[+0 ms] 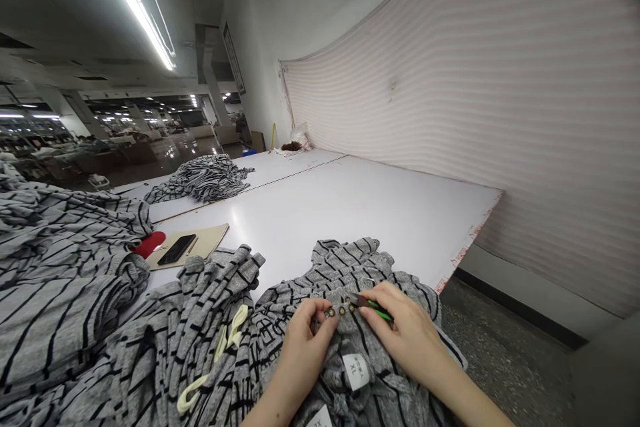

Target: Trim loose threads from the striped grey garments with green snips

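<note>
A grey garment with black stripes (350, 260) lies bunched at the table's near edge. Several small dark buttons (342, 311) run in a row along its placket. Pinched at the left end of that row, my left hand (311, 333) grips the cloth beside a button. My right hand (400, 323) is closed around green-handled thread snips (377, 309), whose dark blades point left at the buttons. Below the hands, a white size label (355, 371) reads XL. A second white label (320, 417) shows partly at the bottom edge.
More striped garments (65, 280) are heaped at left, with a pale yellow strip (215, 360) across some. A black phone (177, 249) and a pen (192, 245) rest on a beige pad (213, 237) near a red round item (150, 243). Another garment pile (205, 177) sits farther back.
</note>
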The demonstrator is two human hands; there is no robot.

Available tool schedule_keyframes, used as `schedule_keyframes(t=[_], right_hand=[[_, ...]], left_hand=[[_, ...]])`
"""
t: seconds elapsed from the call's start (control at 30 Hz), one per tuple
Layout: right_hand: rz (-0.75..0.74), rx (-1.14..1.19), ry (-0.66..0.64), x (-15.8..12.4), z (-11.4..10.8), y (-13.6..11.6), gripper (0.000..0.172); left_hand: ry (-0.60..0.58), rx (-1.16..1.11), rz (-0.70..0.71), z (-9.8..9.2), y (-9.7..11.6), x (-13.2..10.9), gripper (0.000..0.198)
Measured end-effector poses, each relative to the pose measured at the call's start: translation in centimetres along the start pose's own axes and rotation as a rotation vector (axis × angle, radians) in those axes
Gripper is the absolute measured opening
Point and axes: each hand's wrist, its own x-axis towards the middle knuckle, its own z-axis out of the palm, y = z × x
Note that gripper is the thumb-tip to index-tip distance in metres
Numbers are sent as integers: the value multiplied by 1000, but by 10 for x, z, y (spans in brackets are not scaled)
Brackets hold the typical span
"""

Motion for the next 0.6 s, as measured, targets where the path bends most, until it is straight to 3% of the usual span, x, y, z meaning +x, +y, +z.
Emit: schedule_keyframes(t=[0.17,0.43,0.5,0.6], right_hand=[[69,155,-46,-5,-4,9,26],[5,156,-18,-18,-7,1,19],[15,180,5,-17,-6,1,17],[71,294,-36,-15,-1,1,14]], left_hand=[[-24,-93,48,-3,3,-5,21],[-287,-340,-78,-6,10,-5,25],[-279,-316,-25,-6,13,-8,17],[-140,-126,133,-5,18,-15,9]])
